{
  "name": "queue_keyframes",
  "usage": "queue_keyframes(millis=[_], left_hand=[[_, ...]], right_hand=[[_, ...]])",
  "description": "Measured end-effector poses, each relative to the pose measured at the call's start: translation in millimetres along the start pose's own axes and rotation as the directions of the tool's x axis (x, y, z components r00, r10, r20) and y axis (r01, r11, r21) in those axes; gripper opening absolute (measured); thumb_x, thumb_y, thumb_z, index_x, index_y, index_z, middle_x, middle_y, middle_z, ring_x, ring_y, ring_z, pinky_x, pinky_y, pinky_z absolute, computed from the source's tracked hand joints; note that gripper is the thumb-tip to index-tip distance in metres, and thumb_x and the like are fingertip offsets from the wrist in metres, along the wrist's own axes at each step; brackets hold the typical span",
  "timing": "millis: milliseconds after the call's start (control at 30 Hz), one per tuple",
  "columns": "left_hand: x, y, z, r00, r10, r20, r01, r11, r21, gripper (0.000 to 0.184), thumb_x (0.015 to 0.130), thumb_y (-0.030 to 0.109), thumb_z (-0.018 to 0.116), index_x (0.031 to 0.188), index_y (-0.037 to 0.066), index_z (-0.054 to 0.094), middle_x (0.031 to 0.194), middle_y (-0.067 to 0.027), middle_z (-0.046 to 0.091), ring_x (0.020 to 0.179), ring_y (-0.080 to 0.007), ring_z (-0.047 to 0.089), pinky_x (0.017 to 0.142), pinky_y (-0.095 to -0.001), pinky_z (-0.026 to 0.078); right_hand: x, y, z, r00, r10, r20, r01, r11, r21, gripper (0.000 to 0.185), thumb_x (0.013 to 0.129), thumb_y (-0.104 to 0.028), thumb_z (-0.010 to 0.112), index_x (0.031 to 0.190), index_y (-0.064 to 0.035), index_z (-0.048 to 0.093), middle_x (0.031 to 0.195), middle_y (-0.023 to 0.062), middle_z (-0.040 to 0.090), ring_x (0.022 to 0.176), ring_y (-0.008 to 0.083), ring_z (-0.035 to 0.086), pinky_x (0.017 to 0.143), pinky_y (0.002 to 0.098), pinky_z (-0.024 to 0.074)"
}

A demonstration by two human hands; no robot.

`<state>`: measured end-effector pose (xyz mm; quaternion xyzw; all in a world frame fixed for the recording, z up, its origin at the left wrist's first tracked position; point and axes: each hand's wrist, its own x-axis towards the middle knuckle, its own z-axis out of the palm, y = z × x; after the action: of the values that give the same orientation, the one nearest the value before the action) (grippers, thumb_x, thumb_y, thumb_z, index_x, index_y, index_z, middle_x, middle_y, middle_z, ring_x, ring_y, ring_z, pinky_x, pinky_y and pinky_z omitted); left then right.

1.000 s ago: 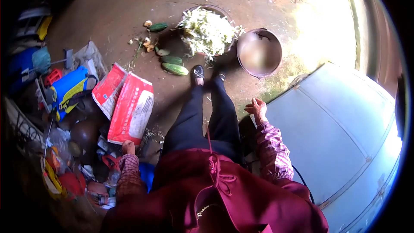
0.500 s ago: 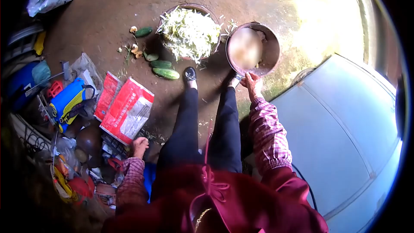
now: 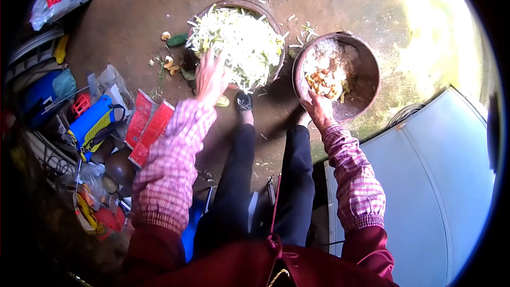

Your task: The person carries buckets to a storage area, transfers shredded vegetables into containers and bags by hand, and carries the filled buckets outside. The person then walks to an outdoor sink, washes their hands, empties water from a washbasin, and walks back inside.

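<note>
My left hand [image 3: 211, 78] reaches over the near left side of a round basin [image 3: 279, 27] heaped with pale green shredded vegetable [image 3: 239, 42]. Its fingers are stretched out and touch or hover just above the shreds. With my right hand [image 3: 320, 110] I grip the near rim of a brown bucket [image 3: 366, 93], fingers over the edge. Inside the bucket lie orange and whitish scraps [image 3: 330, 82]. A green cucumber [image 3: 177, 40] rests on the ground left of the basin; other cucumbers are partly hidden behind my left hand and arm.
A pale blue metal panel [image 3: 398, 170] fills the lower right. To the left are red and white sacks [image 3: 154, 130], a blue and yellow bag [image 3: 93, 125] and mixed clutter. A white plastic bag [image 3: 66, 0] lies at the far upper left. Shreds [image 3: 307, 33] are scattered between basin and bucket.
My left hand has moved from beside the sacks up to the vegetable basin. The bucket's contents, earlier a pale blur, now show as distinct scraps. My right hand stays on the rim.
</note>
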<state>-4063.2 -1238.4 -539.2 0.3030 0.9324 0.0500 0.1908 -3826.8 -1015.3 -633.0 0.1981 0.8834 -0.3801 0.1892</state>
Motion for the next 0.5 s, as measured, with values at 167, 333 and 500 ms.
queue_keyframes(millis=[167, 333, 500], left_hand=[[62.1, -13.6, 68.7, 0.991, 0.077, 0.109, -0.097, 0.976, 0.195, 0.05, 0.077, 0.02, 0.056, 0.123, 0.011, 0.041, 0.124, -0.0193, 0.036, 0.107, -0.0348, 0.04, 0.086, -0.0452, 0.037], [105.1, -26.9, 90.5, 0.97, 0.091, 0.226, -0.135, 0.973, 0.188, 0.05, 0.077, 0.024, 0.056, 0.123, 0.013, 0.041, 0.117, -0.0157, 0.04, 0.102, -0.0336, 0.042, 0.082, -0.0436, 0.04], [119.5, -20.2, 84.1, 0.94, -0.002, 0.342, -0.077, 0.973, 0.215, 0.048, 0.076, 0.023, 0.057, 0.122, 0.016, 0.043, 0.118, -0.0149, 0.041, 0.105, -0.0328, 0.042, 0.086, -0.0443, 0.037]], right_hand=[[31.9, 1.3, 37.4, 0.999, 0.029, 0.029, -0.025, 0.989, -0.148, 0.046, 0.073, -0.038, 0.062, 0.096, 0.0004, 0.05, 0.065, 0.0178, 0.058, 0.06, 0.0333, 0.058, 0.053, 0.0393, 0.0458], [51.3, 0.8, 68.3, 0.981, 0.189, 0.033, -0.181, 0.969, -0.168, 0.056, 0.072, -0.033, 0.064, 0.106, 0.0045, 0.041, 0.075, 0.0189, 0.059, 0.065, 0.0333, 0.059, 0.056, 0.0382, 0.0473], [34.9, -16.9, 49.6, 0.987, 0.146, 0.063, -0.129, 0.968, -0.217, 0.059, 0.075, -0.025, 0.058, 0.122, 0.0008, 0.034, 0.075, 0.0187, 0.059, 0.067, 0.033, 0.059, 0.058, 0.041, 0.047]])
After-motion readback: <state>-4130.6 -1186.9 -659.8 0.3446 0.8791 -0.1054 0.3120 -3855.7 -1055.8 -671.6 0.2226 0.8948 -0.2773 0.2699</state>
